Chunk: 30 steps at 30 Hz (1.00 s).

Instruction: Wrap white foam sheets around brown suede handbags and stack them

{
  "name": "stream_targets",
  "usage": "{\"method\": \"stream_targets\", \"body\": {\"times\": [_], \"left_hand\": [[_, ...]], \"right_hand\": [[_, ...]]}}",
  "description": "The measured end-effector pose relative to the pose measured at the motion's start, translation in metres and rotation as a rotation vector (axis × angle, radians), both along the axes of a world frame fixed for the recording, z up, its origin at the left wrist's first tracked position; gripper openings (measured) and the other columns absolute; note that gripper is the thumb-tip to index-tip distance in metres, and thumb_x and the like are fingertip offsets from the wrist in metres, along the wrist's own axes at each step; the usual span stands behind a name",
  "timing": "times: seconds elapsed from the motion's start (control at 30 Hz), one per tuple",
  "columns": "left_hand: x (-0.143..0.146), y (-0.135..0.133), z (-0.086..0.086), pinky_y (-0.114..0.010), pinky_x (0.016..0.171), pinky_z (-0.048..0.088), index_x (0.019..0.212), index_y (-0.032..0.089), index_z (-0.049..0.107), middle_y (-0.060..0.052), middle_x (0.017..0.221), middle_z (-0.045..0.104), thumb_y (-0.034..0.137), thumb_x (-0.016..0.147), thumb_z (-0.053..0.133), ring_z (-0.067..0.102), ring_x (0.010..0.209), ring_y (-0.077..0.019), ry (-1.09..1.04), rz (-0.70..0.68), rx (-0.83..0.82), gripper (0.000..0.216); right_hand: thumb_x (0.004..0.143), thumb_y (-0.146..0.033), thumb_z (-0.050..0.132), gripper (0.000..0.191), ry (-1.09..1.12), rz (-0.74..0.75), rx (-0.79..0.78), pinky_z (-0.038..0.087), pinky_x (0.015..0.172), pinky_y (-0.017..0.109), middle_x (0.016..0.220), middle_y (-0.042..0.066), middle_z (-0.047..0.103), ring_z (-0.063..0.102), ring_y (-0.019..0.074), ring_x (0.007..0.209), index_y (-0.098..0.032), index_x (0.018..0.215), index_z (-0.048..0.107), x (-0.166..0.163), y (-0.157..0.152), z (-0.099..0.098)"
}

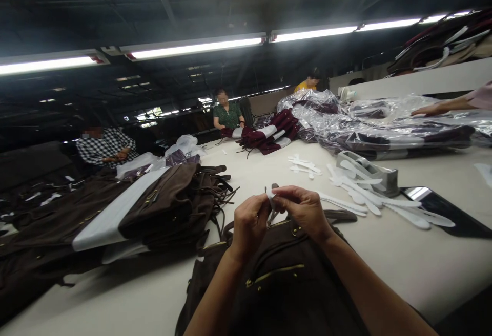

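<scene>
A dark brown bag (284, 285) with gold zips lies on the table right in front of me. Over its top edge, my left hand (249, 223) and my right hand (307, 212) meet, fingertips pinched together. Between them is a small white strip (270, 196), held at a dark strap end of the bag; how it is wrapped is partly hidden by my fingers. To the right of my right hand lie several white notched strips (353, 190), loose on the table.
A grey tape dispenser (369, 172) and a black tablet (449, 210) are on the right. Brown bags (161, 208) are stacked at left, with maroon bags (269, 131) and plastic-wrapped bags (400, 133) farther back. Co-workers stand around the table (246, 169); one person's hand (426, 109) reaches in at right.
</scene>
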<state>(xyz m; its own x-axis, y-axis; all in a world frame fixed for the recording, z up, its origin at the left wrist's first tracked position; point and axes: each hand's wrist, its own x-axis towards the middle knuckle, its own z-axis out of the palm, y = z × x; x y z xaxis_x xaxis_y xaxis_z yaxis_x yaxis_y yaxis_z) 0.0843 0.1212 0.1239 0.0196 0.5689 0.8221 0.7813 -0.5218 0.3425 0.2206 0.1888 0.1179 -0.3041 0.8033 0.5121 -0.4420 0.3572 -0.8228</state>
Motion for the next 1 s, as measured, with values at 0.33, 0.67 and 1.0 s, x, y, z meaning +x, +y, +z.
{"method": "stream_targets", "body": {"times": [0.33, 0.67, 1.0], "left_hand": [[0.004, -0.006, 0.009, -0.023, 0.078, 0.046, 0.101, 0.018, 0.067, -0.004, 0.092, 0.070, 0.020, 0.093, 0.047, 0.064, 0.084, -0.0154, -0.057, -0.072, -0.170, 0.022], [0.001, 0.001, 0.007, -0.024, 0.066, 0.041, 0.079, 0.019, 0.072, -0.001, 0.075, 0.070, 0.036, 0.090, 0.054, 0.059, 0.067, -0.0139, -0.259, 0.227, -0.256, 0.027], [-0.018, -0.009, 0.027, -0.025, 0.070, 0.045, 0.089, 0.018, 0.071, -0.004, 0.085, 0.070, 0.045, 0.085, 0.063, 0.058, 0.074, -0.0149, -0.456, -0.050, -0.335, 0.029]], "right_hand": [[0.075, -0.032, 0.077, 0.017, -0.088, -0.113, 0.179, 0.053, 0.058, 0.025, 0.070, 0.002, 0.068, 0.061, 0.0132, 0.060, -0.017, 0.080, 0.073, 0.003, 0.008, -0.010], [0.082, -0.020, 0.071, 0.011, -0.099, -0.188, 0.431, 0.044, 0.059, 0.023, 0.088, 0.002, 0.057, 0.053, 0.0103, 0.072, -0.018, 0.072, 0.066, 0.004, -0.007, 0.002], [0.080, -0.019, 0.073, 0.004, 0.004, -0.105, 0.385, 0.049, 0.069, 0.026, 0.086, 0.002, 0.060, 0.058, 0.0133, 0.078, -0.020, 0.080, 0.069, 0.004, 0.000, 0.001]]}}
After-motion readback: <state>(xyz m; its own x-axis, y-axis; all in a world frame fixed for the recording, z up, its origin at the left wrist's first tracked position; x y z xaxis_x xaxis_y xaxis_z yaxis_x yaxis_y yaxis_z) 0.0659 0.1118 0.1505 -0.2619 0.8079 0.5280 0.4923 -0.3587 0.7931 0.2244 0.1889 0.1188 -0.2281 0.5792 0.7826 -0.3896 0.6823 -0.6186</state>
